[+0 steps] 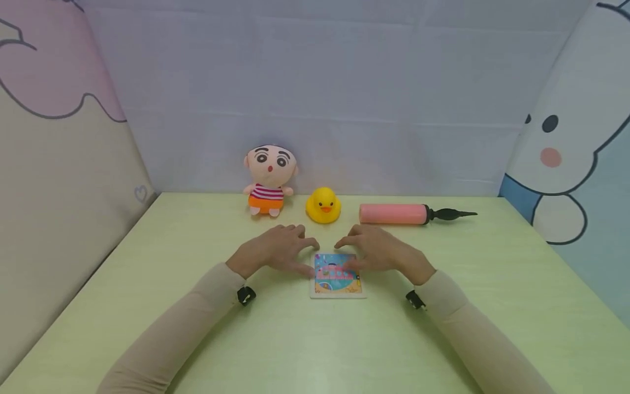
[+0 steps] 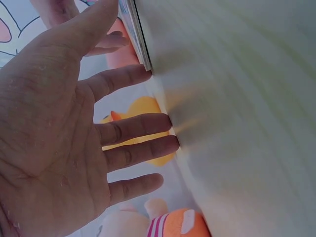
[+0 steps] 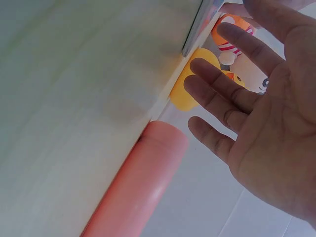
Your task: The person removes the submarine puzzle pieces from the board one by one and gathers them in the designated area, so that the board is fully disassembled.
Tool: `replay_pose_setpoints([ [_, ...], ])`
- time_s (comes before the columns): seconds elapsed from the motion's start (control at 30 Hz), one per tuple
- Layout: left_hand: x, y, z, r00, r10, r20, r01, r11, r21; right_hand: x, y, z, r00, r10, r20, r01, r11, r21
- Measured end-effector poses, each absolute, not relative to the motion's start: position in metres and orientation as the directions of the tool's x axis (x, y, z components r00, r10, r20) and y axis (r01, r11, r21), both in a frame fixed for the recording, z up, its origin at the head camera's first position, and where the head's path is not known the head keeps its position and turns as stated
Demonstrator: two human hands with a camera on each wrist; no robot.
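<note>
A small square picture puzzle (image 1: 337, 287) with a white frame and a colourful sea scene lies flat on the table. My left hand (image 1: 283, 247) is at its left side, the thumb tip at the frame's edge. In the left wrist view the fingers are spread and fairly straight, the index fingertip right at the puzzle's corner. From the other side my right hand (image 1: 376, 249) reaches in, its thumb overlapping the picture's right part. Its other fingers, loosely extended in the right wrist view, hover past the far edge. Neither hand grips the puzzle.
Along the back of the pale green table (image 1: 315, 350) stand a plush doll (image 1: 268, 178) in a striped top, a yellow rubber duck (image 1: 323, 206) and a pink hand pump (image 1: 394, 214) with a black nozzle, lying sideways. Behind them hangs a grey-white cloth backdrop (image 1: 315, 98).
</note>
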State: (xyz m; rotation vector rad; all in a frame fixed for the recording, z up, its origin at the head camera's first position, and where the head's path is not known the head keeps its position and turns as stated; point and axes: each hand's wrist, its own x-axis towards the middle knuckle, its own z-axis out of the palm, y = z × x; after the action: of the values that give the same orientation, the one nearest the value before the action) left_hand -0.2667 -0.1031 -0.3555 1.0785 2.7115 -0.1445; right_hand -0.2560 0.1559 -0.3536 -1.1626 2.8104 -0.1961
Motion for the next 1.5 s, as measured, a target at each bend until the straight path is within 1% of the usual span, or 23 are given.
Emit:
replay_pose_setpoints([
  [0.13,-0.268,-0.102,-0.357,-0.703,0.670,-0.239,0.694,0.720,-0.022,-0.256,0.150,-0.353,-0.674,-0.738,-0.009,-0.728,0.667,-0.156],
  [0.23,-0.269,-0.102,-0.356,-0.705,0.667,-0.241,0.693,0.721,-0.030,-0.257,0.144,-0.351,-0.658,-0.753,-0.004,-0.739,0.646,-0.190],
  [0.4,-0.268,-0.100,-0.354,-0.709,0.662,-0.243,0.690,0.722,-0.044,-0.257,0.137,-0.349,-0.640,-0.767,-0.039,-0.737,0.627,-0.252],
  [0.57,-0.266,-0.099,-0.351,-0.708,0.662,-0.247,0.691,0.722,-0.046,-0.258,0.129,-0.346,-0.612,-0.788,-0.063,-0.746,0.602,-0.283],
  [0.7,-0.266,-0.097,-0.350,-0.702,0.670,-0.240,0.699,0.713,-0.052,-0.260,0.124,-0.344,-0.618,-0.781,-0.092,-0.737,0.615,-0.280],
  [0.83,-0.265,-0.095,-0.351,-0.708,0.661,-0.248,0.692,0.720,-0.056,-0.263,0.119,-0.344,-0.634,-0.764,-0.119,-0.713,0.637,-0.293],
  [1.07,-0.263,-0.095,-0.356,-0.733,0.623,-0.272,0.660,0.748,-0.066,-0.263,0.110,-0.351,-0.684,-0.717,-0.135,-0.645,0.680,-0.347],
  [1.27,-0.263,-0.095,-0.357,-0.739,0.616,-0.272,0.656,0.750,-0.082,-0.258,0.109,-0.350,-0.720,-0.676,-0.156,-0.591,0.715,-0.374],
  [1.5,-0.262,-0.095,-0.356,-0.741,0.611,-0.279,0.651,0.755,-0.078,-0.255,0.109,-0.350,-0.715,-0.678,-0.170,-0.570,0.706,-0.420],
])
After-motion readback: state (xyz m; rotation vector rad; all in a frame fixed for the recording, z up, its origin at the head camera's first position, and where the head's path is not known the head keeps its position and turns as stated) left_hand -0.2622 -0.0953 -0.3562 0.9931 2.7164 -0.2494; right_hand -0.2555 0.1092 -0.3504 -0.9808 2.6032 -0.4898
